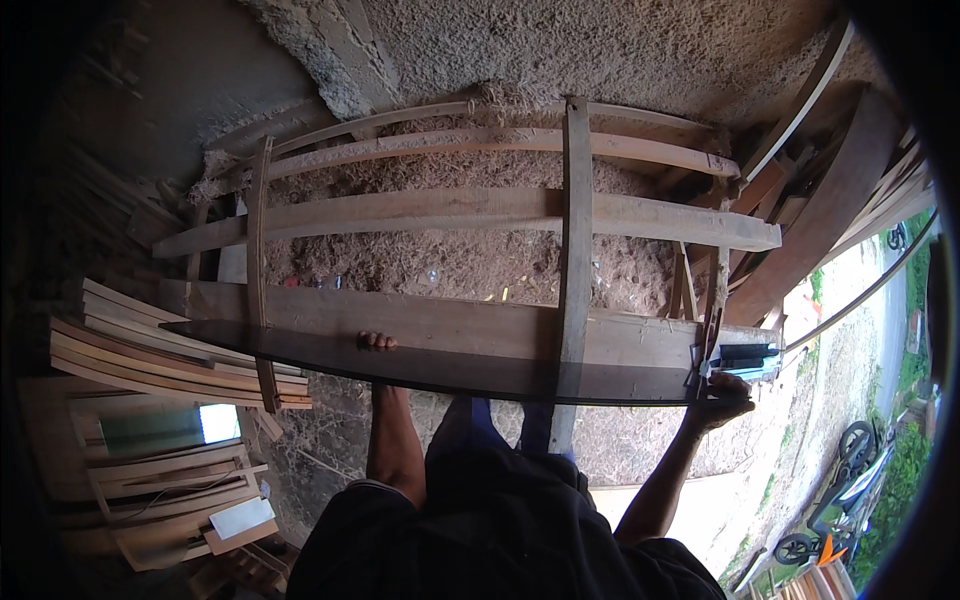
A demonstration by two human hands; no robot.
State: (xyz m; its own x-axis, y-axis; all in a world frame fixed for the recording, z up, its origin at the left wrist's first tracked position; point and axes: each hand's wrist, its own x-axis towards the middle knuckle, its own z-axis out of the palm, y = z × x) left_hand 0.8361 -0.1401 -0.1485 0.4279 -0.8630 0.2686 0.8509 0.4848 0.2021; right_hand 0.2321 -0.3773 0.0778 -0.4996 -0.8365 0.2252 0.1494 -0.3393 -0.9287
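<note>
Two hands are gripping one dark panel (450, 365): left hand (377, 342) curling over its mid-frame edge, right hand (722, 398) clasping its right end, sawdust floor (450, 260) lying open beyond.

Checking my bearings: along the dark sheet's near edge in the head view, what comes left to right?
Stacked planks → left hand → upright slat → right hand by the dark sheet.

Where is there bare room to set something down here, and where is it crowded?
The dark sheet is bare between the left hand and the upright slat. The sawdust floor between the long planks is open. Stacked boards crowd the left, leaning timber the right.
</note>
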